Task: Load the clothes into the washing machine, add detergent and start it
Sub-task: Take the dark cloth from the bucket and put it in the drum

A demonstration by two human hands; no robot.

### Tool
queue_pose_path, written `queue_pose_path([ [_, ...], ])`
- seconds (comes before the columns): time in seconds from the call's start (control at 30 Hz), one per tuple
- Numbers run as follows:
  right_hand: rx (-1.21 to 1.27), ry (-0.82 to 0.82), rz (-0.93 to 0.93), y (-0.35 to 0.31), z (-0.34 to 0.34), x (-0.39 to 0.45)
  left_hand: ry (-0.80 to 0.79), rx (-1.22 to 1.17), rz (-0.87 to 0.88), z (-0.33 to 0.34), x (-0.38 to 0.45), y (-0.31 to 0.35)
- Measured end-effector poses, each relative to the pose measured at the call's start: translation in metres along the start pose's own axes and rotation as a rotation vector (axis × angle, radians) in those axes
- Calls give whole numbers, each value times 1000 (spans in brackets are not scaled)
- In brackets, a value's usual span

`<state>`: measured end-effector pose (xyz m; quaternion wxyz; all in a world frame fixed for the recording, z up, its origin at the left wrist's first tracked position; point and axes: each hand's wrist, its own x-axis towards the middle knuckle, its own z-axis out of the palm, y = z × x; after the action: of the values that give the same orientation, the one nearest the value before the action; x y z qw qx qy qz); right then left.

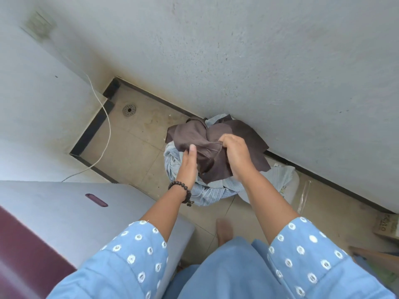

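A brown garment (194,134) lies on top of a heap of pale blue clothes (216,190) piled on the floor against the wall. My right hand (235,154) is closed on a bunch of the brown cloth near its middle. My left hand (187,165), with a dark bead bracelet on the wrist, reaches in beside it with fingers straight and touches the brown cloth's left side. The washing machine (75,208) stands at the lower left, its white top with a dark red handle recess and maroon lid edge in view.
A tiled floor (133,152) with a round drain (129,109) runs to the left corner. A white cable (106,134) hangs down the left wall onto the floor. A cardboard box (386,225) and a plastic bag (287,180) sit by the right wall. My bare foot (224,231) is below.
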<state>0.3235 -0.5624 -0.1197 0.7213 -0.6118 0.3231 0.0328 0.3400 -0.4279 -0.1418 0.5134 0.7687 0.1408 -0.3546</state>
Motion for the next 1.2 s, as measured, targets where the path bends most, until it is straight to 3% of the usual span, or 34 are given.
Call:
queue_pose_path([
  [0.2, 85, -168, -36, -32, -8, -41, 109, -589, -278, -4, -2, 23],
  [0.33, 68, -318, -118, -59, -16, -65, 133, -679, -317, -15, -3, 40],
  [0.47, -59, -488, -207, -81, -23, -73, 161, -586, -253, -29, -10, 51],
  [0.53, -100, -447, -218, -86, -24, -74, 129, -585, -266, -40, -6, 53],
  [0.73, -320, -99, -118, -75, -23, -63, 207, -629, -160, -66, -17, 72],
  [0.83, -167, -74, -75, -77, -18, -64, 87, -738, -23, -56, -55, 86],
  [1.07, 214, -282, 285, -90, -2, -61, -371, -294, 107, -40, -118, 95],
  [1.2, 245, -179, 189, -92, 1, -71, -540, -277, 88, -52, -132, 92],
])
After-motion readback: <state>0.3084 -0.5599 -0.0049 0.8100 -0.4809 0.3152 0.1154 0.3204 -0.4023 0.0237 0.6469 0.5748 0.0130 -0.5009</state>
